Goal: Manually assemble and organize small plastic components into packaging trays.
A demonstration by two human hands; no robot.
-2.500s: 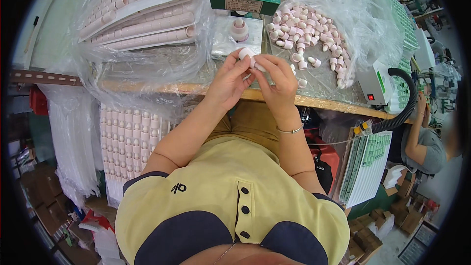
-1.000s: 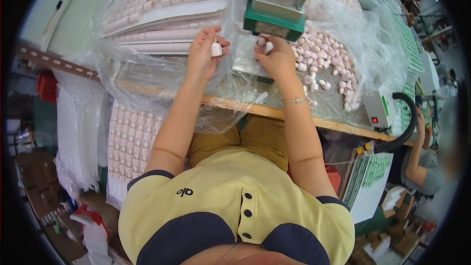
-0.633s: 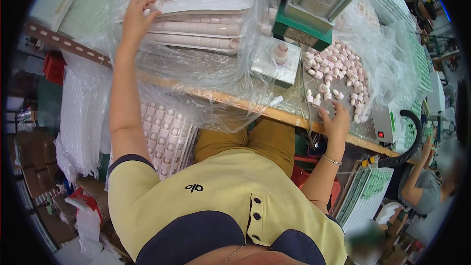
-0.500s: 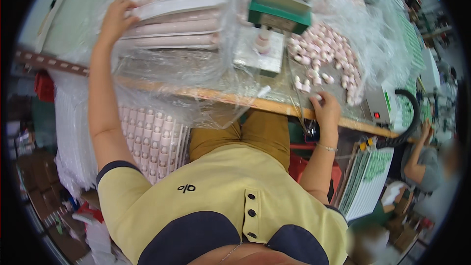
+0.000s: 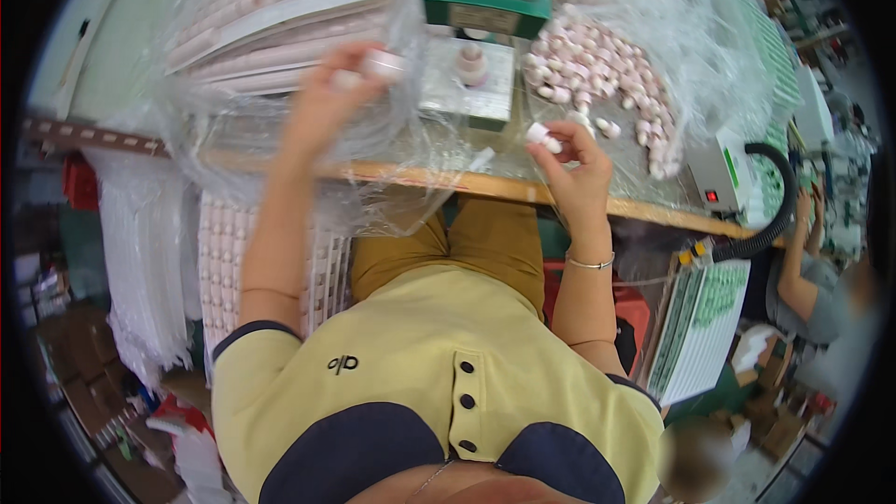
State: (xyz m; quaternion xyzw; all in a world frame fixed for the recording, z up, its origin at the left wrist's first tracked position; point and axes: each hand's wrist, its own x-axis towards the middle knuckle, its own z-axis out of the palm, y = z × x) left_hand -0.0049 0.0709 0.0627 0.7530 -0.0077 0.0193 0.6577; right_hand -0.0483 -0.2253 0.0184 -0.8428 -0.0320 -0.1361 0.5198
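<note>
My left hand (image 5: pixel 327 98), smeared by motion, holds a short pale pink-and-white cylindrical piece (image 5: pixel 384 64) beside the press. Between the thumb and fingers of my right hand (image 5: pixel 581 168) is a small white cap-like piece (image 5: pixel 540 136), held above the table's front edge. A green-fronted press head (image 5: pixel 487 9) stands over a metal block (image 5: pixel 499 84). On that block one pink ringed piece (image 5: pixel 471 63) sits upright. To its right lies a loose pile of small pink-and-white pieces (image 5: pixel 607 65), just beyond my right hand.
Stacked trays of pale pink pieces (image 5: pixel 280 9) lie in clear plastic at the left. A wooden edge (image 5: pixel 411 177) runs along the table front. At right stand a white control box (image 5: pixel 714 173) with a red switch and a black hose (image 5: pixel 779 196). A co-worker (image 5: pixel 807 271) is farther right.
My left hand has left the stacked trays and come right, now with a pink-and-white piece in it. My right hand has risen leftward from the table edge with the white piece.
</note>
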